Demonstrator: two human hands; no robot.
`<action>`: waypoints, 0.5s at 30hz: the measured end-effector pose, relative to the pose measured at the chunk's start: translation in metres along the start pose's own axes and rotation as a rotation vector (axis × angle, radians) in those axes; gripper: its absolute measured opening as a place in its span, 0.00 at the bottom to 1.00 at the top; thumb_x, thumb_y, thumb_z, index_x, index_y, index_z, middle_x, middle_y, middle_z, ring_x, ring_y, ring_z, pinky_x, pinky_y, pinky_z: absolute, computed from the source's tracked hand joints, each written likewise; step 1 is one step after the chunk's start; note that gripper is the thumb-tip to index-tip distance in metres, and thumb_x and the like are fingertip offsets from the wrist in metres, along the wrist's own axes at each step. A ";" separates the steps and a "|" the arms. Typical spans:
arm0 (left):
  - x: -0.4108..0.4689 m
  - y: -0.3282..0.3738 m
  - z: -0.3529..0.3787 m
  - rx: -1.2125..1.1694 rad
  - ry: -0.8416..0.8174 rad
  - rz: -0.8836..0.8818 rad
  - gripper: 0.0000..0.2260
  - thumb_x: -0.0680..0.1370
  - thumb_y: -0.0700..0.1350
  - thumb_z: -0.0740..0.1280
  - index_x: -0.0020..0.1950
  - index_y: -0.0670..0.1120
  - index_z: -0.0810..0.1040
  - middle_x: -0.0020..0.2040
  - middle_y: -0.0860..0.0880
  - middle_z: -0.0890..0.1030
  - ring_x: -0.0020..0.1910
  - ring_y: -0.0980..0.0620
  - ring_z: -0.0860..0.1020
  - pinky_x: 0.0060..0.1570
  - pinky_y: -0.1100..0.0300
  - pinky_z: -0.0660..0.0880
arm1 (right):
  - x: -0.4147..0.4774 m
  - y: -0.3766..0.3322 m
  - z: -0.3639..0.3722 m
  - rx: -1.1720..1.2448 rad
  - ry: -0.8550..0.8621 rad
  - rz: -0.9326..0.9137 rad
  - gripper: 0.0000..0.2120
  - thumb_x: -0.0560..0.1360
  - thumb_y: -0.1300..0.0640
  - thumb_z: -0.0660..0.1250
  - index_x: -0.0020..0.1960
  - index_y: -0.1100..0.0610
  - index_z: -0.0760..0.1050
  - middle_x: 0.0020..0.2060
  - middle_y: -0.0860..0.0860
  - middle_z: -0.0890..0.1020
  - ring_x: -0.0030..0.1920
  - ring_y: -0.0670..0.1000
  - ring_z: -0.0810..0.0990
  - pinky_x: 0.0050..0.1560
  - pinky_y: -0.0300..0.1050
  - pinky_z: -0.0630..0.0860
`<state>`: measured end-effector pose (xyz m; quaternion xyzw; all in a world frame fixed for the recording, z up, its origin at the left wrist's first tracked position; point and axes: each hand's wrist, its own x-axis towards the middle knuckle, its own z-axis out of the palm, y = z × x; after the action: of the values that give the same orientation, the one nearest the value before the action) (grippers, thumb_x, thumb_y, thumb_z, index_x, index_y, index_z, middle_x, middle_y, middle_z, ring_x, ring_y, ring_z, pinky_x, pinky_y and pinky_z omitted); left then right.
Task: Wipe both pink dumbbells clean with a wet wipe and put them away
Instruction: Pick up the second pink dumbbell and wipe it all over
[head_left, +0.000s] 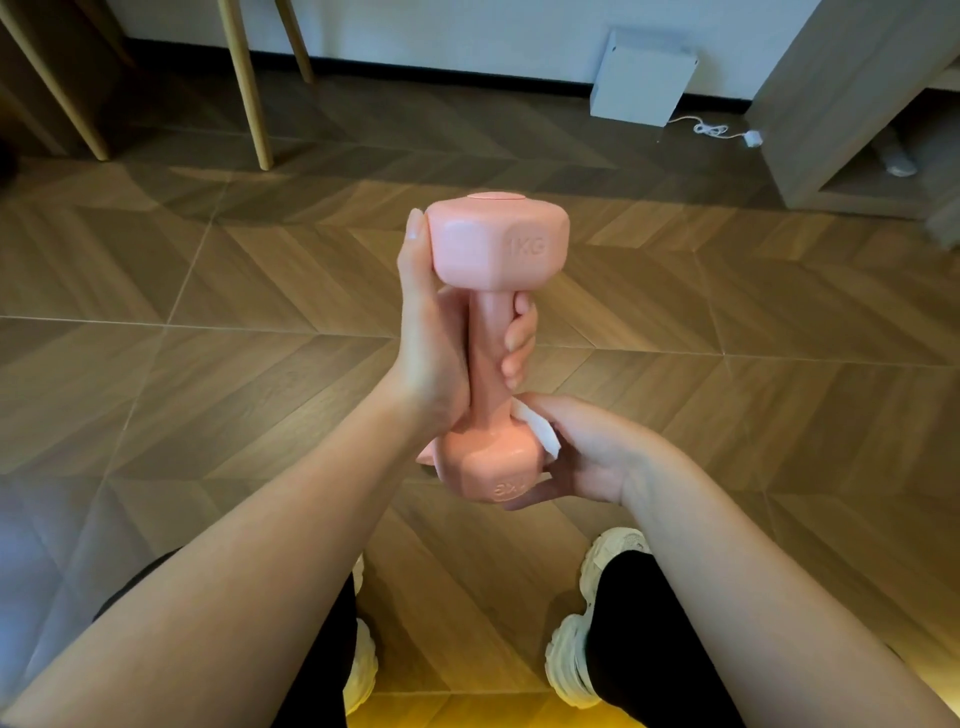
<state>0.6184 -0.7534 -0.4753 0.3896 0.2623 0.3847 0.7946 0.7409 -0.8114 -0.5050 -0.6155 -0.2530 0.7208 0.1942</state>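
Observation:
A pink dumbbell (496, 249) marked 1KG stands upright in the air in front of me. My left hand (441, 332) grips its handle, fingers wrapped round it and the thumb lying up along the top head. My right hand (582, 452) holds a white wet wipe (540, 434) against the lower head, cupping that head from the right. Most of the wipe is hidden between my palm and the dumbbell. A second pink piece (425, 458) peeks out behind the lower head; I cannot tell what it is.
Wooden chevron floor (208, 338) lies below. My feet in white sneakers (576, 654) stand at the bottom. Pale wooden furniture legs (249, 88) are at the far left, a white box (641, 78) with a cable against the wall, and a grey cabinet (852, 104) at the right.

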 end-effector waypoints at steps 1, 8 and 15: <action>0.000 0.002 -0.001 -0.026 -0.038 -0.006 0.38 0.74 0.73 0.38 0.34 0.42 0.69 0.26 0.46 0.67 0.22 0.48 0.63 0.24 0.60 0.64 | 0.000 0.000 0.000 0.021 -0.023 0.005 0.10 0.78 0.49 0.63 0.48 0.53 0.81 0.39 0.52 0.82 0.42 0.54 0.80 0.52 0.59 0.81; -0.001 -0.004 -0.001 0.105 -0.061 -0.099 0.38 0.74 0.73 0.41 0.35 0.41 0.70 0.26 0.45 0.66 0.24 0.48 0.62 0.28 0.56 0.60 | 0.005 -0.004 0.012 0.010 0.346 -0.099 0.15 0.79 0.56 0.65 0.33 0.55 0.72 0.29 0.49 0.79 0.31 0.47 0.77 0.43 0.47 0.77; -0.007 -0.021 -0.009 0.673 0.083 -0.188 0.33 0.68 0.74 0.51 0.32 0.43 0.70 0.27 0.48 0.69 0.28 0.49 0.66 0.32 0.54 0.63 | -0.015 -0.012 -0.036 0.202 0.817 -0.680 0.13 0.76 0.60 0.67 0.33 0.56 0.74 0.30 0.46 0.68 0.32 0.44 0.64 0.32 0.36 0.62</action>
<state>0.6168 -0.7638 -0.4970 0.5878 0.4410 0.2175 0.6424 0.7787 -0.8058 -0.4904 -0.7073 -0.2713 0.3400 0.5572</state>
